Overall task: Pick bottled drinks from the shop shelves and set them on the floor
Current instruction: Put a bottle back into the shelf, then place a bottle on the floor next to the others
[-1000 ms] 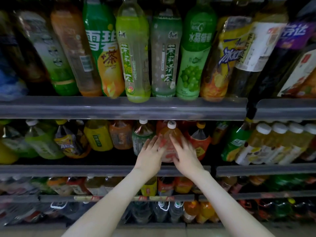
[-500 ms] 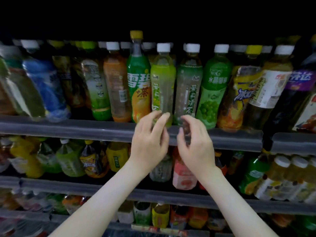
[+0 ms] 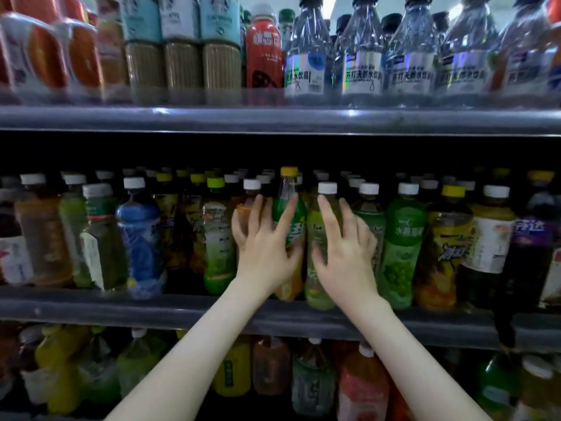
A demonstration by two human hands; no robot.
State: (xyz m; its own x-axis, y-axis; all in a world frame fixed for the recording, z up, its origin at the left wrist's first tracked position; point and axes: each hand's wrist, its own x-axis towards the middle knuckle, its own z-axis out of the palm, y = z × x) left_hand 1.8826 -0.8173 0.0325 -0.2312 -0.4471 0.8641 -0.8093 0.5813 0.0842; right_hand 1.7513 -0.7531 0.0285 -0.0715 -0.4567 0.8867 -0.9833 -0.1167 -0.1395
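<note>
Rows of bottled drinks fill the middle shelf (image 3: pixel 121 308). My left hand (image 3: pixel 264 244) is spread over a green bottle with a yellow cap (image 3: pixel 287 186), and its outer fingers reach across the orange bottle (image 3: pixel 247 205) beside it. My right hand (image 3: pixel 343 247) lies with straight fingers on a yellow-green bottle with a white cap (image 3: pixel 318 287) and touches the green tea bottle (image 3: pixel 368 205) to its right. Neither hand has its fingers curled round a bottle. All these bottles stand upright on the shelf.
The upper shelf (image 3: pixel 273 120) carries clear water bottles (image 3: pixel 361 71), a red bottle (image 3: pixel 263 56) and brown cups. Below the hands, a lower shelf holds more drinks (image 3: pixel 312 381). Bottles stand packed tightly on both sides of my hands.
The view tilted up from the lower shelves. Both hands rose from the orange bottle on the lower shelf to the middle shelf and spread over the green and yellow-green bottles.
</note>
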